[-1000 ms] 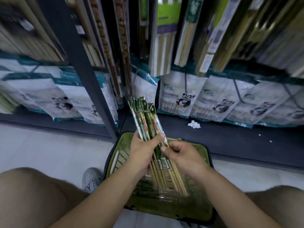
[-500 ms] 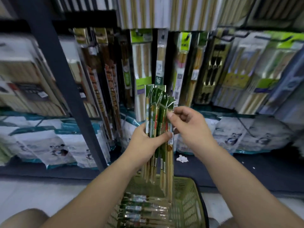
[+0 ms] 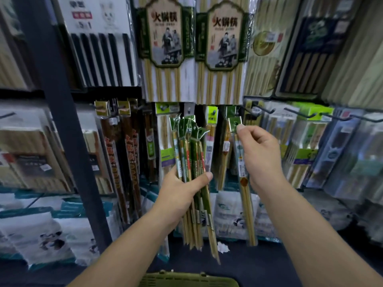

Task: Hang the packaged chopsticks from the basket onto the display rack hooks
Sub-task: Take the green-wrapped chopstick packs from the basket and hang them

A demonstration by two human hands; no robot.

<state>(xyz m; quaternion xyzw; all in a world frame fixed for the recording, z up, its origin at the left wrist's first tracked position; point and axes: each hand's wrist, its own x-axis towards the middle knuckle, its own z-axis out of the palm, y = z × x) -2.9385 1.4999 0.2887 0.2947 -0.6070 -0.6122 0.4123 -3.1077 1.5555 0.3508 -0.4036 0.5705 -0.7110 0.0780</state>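
My left hand (image 3: pixel 182 195) grips a bundle of several green-topped chopstick packs (image 3: pixel 189 150), held upright in front of the rack. A single chopstick pack (image 3: pixel 241 168) hangs down from my right hand (image 3: pixel 258 154), which pinches it near its green header with the hang hole. That header sits just below and left of an empty black rack hook (image 3: pixel 259 109). The green basket (image 3: pixel 186 279) shows only its rim at the bottom edge.
Hanging chopstick packs fill the rack, with large bamboo sets (image 3: pixel 167 48) above and more black hooks (image 3: pixel 300 113) to the right. A dark upright post (image 3: pixel 62 121) stands left. White panda-printed bags (image 3: pixel 234 216) lie on the low shelf.
Both hands rose from the basket up to the rack. My right hand drew one pack out of the bundle and carried it right, toward the hook.
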